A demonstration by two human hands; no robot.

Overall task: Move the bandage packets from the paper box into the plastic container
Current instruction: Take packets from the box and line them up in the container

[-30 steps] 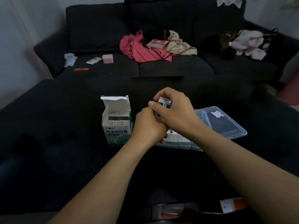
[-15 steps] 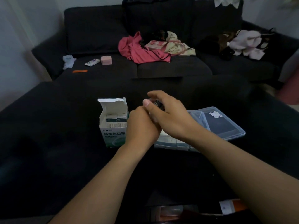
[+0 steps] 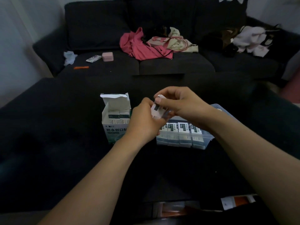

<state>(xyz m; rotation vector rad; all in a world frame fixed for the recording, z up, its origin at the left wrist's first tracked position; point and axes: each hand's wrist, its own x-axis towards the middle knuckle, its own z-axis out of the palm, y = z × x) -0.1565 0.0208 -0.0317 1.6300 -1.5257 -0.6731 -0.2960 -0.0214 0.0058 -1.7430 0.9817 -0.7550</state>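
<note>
A white paper box (image 3: pixel 113 127) with its lid flap up stands on the dark surface, with several bandage packets (image 3: pixel 116 116) standing inside. To its right sits a clear plastic container (image 3: pixel 183 141) holding a row of packets (image 3: pixel 183 128). Between the two, above the container's left end, my left hand (image 3: pixel 142 122) and my right hand (image 3: pixel 181 103) together hold a small stack of white packets (image 3: pixel 156 111). The right thumb and fingers pinch the stack's top; the left hand grips it from below.
The container's clear lid (image 3: pixel 227 113) lies behind my right wrist. A dark sofa (image 3: pixel 162 65) behind carries pink clothes (image 3: pixel 142 46), a pink case (image 3: pixel 107 56), a small tube (image 3: pixel 93 59) and an orange strip (image 3: pixel 81 67). An orange-and-white packet (image 3: pixel 235 201) lies near the bottom edge.
Both hands have opened apart slightly and lifted, so the white packets between them now show. The row of packets in the container has come into view below the hands.
</note>
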